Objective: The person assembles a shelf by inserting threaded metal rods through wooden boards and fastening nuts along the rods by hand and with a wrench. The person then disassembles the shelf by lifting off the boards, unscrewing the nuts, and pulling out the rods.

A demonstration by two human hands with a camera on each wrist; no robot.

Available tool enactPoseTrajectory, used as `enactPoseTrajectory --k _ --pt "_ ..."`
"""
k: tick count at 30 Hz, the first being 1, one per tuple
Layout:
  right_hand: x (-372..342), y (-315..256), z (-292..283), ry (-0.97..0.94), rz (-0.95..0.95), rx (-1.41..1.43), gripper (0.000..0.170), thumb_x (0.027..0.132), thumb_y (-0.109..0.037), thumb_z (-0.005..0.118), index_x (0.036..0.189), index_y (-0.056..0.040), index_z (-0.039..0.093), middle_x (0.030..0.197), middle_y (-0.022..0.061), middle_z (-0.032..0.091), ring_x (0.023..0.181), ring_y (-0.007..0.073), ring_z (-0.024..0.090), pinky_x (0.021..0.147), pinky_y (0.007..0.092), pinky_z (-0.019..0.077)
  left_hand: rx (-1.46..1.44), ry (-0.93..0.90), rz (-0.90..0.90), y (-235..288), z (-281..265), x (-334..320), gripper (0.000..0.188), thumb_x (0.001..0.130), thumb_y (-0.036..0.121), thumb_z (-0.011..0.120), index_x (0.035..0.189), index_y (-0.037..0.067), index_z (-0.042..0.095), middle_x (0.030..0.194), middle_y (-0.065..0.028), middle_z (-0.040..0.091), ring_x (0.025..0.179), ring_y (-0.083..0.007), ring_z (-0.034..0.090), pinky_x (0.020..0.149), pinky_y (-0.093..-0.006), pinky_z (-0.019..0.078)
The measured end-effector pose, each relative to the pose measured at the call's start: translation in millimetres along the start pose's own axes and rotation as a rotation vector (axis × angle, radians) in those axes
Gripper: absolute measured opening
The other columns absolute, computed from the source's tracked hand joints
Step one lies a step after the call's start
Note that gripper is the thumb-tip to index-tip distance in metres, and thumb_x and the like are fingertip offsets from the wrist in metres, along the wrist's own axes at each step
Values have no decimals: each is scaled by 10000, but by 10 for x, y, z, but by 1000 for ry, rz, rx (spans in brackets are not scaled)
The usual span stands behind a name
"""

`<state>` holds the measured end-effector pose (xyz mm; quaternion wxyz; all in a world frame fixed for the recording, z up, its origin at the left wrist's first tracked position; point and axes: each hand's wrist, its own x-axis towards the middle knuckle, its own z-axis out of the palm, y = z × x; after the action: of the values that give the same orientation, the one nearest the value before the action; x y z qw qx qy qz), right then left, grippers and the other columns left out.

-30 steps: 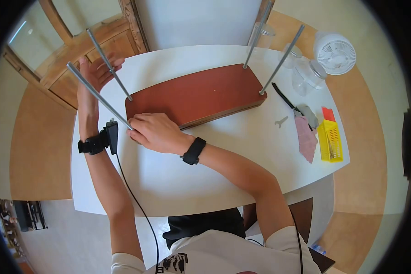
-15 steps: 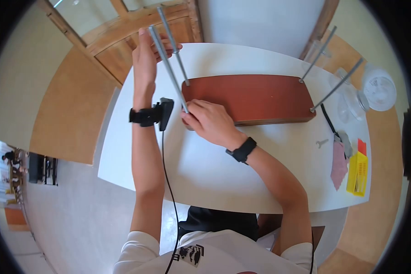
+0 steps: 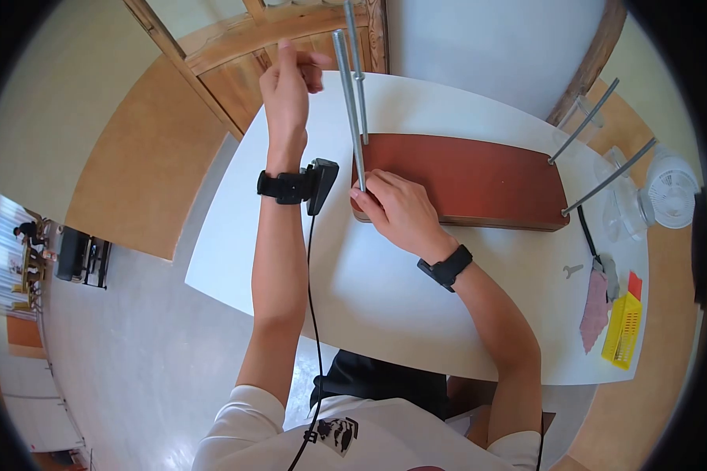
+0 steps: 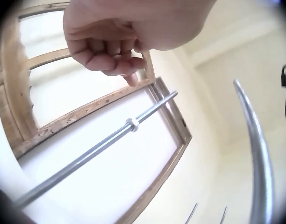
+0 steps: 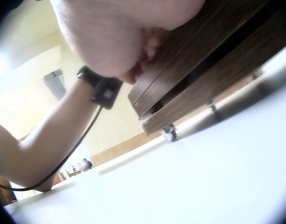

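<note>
A reddish-brown board (image 3: 463,177) lies on the white table with an upright metal rod at each corner. My right hand (image 3: 404,213) rests at its near left corner, thumb and fingers pinching the foot of the near left rod (image 3: 349,110). My left hand (image 3: 285,98) is raised left of the rods, touching none of them. In the left wrist view its fingers (image 4: 105,60) are curled around nothing, above the far left rod (image 4: 87,156), which carries a nut (image 4: 132,124). The right wrist view shows the board's layered dark edge (image 5: 180,70) and a small caster (image 5: 169,133) below.
On the table's right are a wrench (image 3: 573,272), a pink cloth (image 3: 594,312), a black-handled tool (image 3: 586,228) and a yellow basket (image 3: 622,331). Clear jars (image 3: 622,206) and a white fan (image 3: 672,188) stand behind them. A black cable (image 3: 312,294) hangs from my left wrist.
My left hand's spread fingers have curled in, beside the left rods. My right hand stays at the rod's foot. The head view has swung left, so the board appears farther right.
</note>
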<state>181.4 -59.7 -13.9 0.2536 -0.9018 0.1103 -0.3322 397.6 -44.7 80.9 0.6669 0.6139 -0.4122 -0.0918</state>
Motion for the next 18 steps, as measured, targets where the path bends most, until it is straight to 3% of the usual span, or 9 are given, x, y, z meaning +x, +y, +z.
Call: enactPoseTrajectory --k 2,5,8,9,10,13,14,16,18 --pt "2 18 7 0 -13 -6 256 1018 -228 596 957 17 639 849 144 649 774 323 648 669 437 524 -16 23 -15 99 -31 -18 743 1099 566 289 1103 -25 738 917 -146 758 933 -217 721 884 -337 530" --pt "8 10 0 -4 -20 -24 256 1020 -225 593 974 24 636 862 150 657 784 328 654 674 440 530 -155 -204 20 140 112 -50 772 1096 590 246 1257 -33 672 1064 -150 767 1031 -248 719 936 -357 537" --pt "12 4 -2 -17 -18 -31 248 1019 -220 593 976 21 632 870 146 660 789 330 657 676 442 532 -79 -325 -12 269 139 -135 803 1098 590 205 1299 -49 650 1086 -153 769 1082 -263 716 976 -372 537" --pt "7 9 -3 -21 -12 -25 241 1017 -217 594 976 18 631 875 143 660 791 332 657 678 442 532 -175 -237 -33 233 141 -119 733 1109 548 277 1201 -58 679 952 -126 768 965 -230 720 892 -346 546" --pt "16 3 12 -19 -23 -11 241 1017 -217 594 976 18 631 875 143 660 791 332 657 678 442 532 -159 -229 -29 184 68 -81 733 1109 548 277 1201 -58 679 952 -126 768 965 -230 720 892 -346 546" --pt "25 -22 -4 4 -39 14 215 1015 -204 597 971 4 626 877 130 659 790 331 654 676 440 530 -190 -22 21 90 -110 -7 539 1106 440 439 970 -23 680 746 -48 656 733 -156 616 732 -302 497" --pt "25 -25 -14 3 -27 17 207 1014 -202 599 968 -1 623 877 124 657 792 332 653 675 440 528 -169 9 22 158 -36 -59 603 1113 473 384 1062 -40 696 869 -88 721 829 -185 670 814 -326 525" --pt "28 -36 1 1 -28 29 199 1013 -199 600 965 -7 621 878 118 656 794 333 653 675 439 527 -225 -160 50 233 54 -94 671 1110 521 335 1167 -43 695 1021 -132 756 970 -225 706 922 -354 529" --pt "32 -41 5 17 -25 14 204 1015 -202 601 953 -8 614 874 112 653 793 329 652 672 437 523 -134 -266 54 221 143 -140 784 1085 618 289 1282 -50 648 1091 -188 752 1026 -252 706 875 -352 536"
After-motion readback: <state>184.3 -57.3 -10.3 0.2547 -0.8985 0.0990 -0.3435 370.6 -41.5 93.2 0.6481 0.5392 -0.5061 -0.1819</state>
